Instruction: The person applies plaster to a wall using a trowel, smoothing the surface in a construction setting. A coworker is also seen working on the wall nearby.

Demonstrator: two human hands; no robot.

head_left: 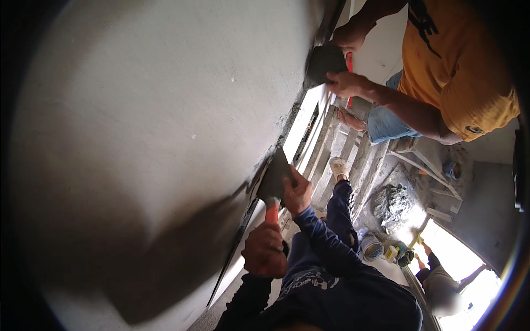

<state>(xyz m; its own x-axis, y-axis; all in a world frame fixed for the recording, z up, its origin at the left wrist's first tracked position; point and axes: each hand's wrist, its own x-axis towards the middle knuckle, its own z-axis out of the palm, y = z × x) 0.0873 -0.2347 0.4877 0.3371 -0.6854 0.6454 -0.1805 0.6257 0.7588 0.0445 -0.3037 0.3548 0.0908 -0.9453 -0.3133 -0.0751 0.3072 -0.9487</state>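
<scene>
My left hand point(265, 250) is wrapped round the orange handle of a pointed trowel point(274, 179). The dark blade lies along the lower edge of a grey plastered wall point(165, 110), its tip pointing away from me. Farther up, my right hand point(298, 190) grips the blade's right edge, thumb and fingers bent against it. Rough grey mortar point(280, 126) lines the wall edge beyond the tip. Whether mortar lies under the blade is hidden.
A co-worker in an orange shirt point(458, 66) holds a dark flat plate point(324, 65) to the same edge. Wooden planks point(361, 165) form a platform underfoot. Below are a mortar heap point(395, 204), buckets point(371, 248), a wooden trestle point(428, 165) and another person point(441, 281) by a bright opening.
</scene>
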